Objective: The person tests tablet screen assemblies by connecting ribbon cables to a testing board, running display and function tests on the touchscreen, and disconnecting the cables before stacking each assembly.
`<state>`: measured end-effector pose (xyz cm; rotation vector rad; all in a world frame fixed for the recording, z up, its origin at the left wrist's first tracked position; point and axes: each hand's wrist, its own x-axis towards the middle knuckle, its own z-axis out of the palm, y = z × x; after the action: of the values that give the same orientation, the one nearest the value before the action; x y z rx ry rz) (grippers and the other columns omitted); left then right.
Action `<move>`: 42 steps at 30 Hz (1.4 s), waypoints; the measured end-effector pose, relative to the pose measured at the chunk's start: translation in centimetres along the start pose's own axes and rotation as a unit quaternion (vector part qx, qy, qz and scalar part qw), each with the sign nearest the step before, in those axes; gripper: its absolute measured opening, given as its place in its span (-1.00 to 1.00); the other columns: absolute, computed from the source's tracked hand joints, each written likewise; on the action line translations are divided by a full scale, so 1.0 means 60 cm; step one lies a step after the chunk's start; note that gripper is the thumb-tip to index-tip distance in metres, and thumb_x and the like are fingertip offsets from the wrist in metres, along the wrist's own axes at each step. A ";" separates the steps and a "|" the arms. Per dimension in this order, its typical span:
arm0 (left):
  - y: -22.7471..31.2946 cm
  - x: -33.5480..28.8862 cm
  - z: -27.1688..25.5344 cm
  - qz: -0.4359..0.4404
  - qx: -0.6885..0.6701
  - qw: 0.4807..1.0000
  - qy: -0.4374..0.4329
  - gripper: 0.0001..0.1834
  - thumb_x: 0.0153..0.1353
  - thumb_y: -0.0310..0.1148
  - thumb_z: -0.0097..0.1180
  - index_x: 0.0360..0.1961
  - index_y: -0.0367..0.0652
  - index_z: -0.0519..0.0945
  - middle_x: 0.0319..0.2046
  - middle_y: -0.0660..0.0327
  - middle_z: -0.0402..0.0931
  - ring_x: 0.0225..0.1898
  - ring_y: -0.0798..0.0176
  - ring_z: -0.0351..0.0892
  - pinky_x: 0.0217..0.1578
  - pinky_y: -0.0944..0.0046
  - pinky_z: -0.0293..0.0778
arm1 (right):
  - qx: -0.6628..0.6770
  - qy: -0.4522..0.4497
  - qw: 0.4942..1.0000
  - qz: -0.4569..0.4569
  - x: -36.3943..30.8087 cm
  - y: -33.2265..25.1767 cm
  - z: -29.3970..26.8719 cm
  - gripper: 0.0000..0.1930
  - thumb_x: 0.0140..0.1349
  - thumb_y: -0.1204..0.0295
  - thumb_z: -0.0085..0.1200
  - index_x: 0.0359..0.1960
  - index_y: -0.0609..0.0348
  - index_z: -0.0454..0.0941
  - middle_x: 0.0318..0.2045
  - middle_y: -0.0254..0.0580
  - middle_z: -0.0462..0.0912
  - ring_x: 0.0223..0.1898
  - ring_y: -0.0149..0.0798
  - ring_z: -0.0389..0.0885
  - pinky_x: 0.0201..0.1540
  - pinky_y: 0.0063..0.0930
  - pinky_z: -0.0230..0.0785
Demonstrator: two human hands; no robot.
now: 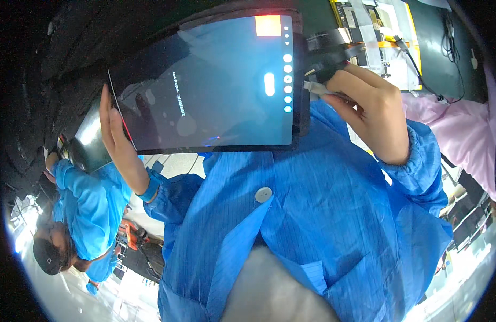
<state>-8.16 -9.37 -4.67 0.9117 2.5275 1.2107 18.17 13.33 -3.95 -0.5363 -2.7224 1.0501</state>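
A wide tablet (pixel 205 86) with a lit dark-blue screen stands turned toward me in front of my chest. Its display shows an orange square near the upper right and a column of white round icons along the right side. My left hand (pixel 119 137) holds the tablet's left edge, its fingers long and nearly straight against it. At the right edge my right hand (pixel 368 102) is closed in a pinch on a pale cable plug (pixel 315 87), which points at the tablet's side. Whether the plug sits in a port cannot be made out.
Beyond my right hand lies a yellow-edged board (pixel 379 43) with taped parts on the dark green table (pixel 433 37). A black cable (pixel 414 61) crosses it. Pink cloth (pixel 457 129) hangs at the right. A person in blue (pixel 92 209) works at the left.
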 end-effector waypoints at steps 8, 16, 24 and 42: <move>0.010 -0.003 0.017 -0.020 -0.080 0.997 -0.008 -0.46 0.31 -0.21 -0.26 0.24 -0.27 0.26 0.19 0.09 0.28 0.21 0.21 0.24 0.22 0.28 0.08 | -0.080 -0.010 0.993 -0.083 0.015 0.011 -0.012 -0.81 -0.04 0.46 0.12 -0.33 0.10 0.49 -0.45 -0.25 0.48 -0.42 -0.14 0.53 -0.40 -0.34 0.43; -0.010 -0.005 0.010 -0.037 -0.181 0.982 -0.035 -0.35 0.21 -0.16 -0.18 0.28 -0.28 0.17 0.24 0.04 0.19 0.23 0.16 0.21 0.23 0.26 0.06 | -0.097 -0.059 0.978 -0.175 0.030 0.026 -0.011 -0.78 -0.07 0.47 0.07 -0.31 0.13 0.52 -0.45 -0.24 0.55 -0.38 -0.19 0.56 -0.39 -0.42 0.45; 0.031 0.026 -0.026 -0.021 0.008 0.997 -0.074 -0.38 0.17 -0.22 0.02 0.22 -0.28 0.27 0.20 0.01 0.27 0.26 0.08 0.19 0.27 0.19 -0.03 | -0.093 -0.023 0.984 -0.149 0.026 0.013 -0.017 -0.77 -0.11 0.45 0.25 -0.35 0.12 0.55 -0.42 -0.25 0.53 -0.42 -0.18 0.55 -0.40 -0.36 0.44; 0.191 -0.001 0.192 0.243 0.211 0.944 -0.076 -0.17 -0.32 -0.11 0.39 -0.01 -0.33 0.36 0.06 -0.12 0.35 0.17 -0.03 0.30 0.29 0.11 0.03 | -0.090 -0.052 0.982 -0.157 0.024 0.025 -0.008 -0.83 -0.09 0.45 0.14 -0.42 0.14 0.46 -0.44 -0.27 0.46 -0.40 -0.25 0.53 -0.40 -0.43 0.43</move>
<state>1.82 3.41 -3.45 1.7361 2.5557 0.6507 17.37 15.23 -4.54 -0.0681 -2.8826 0.7791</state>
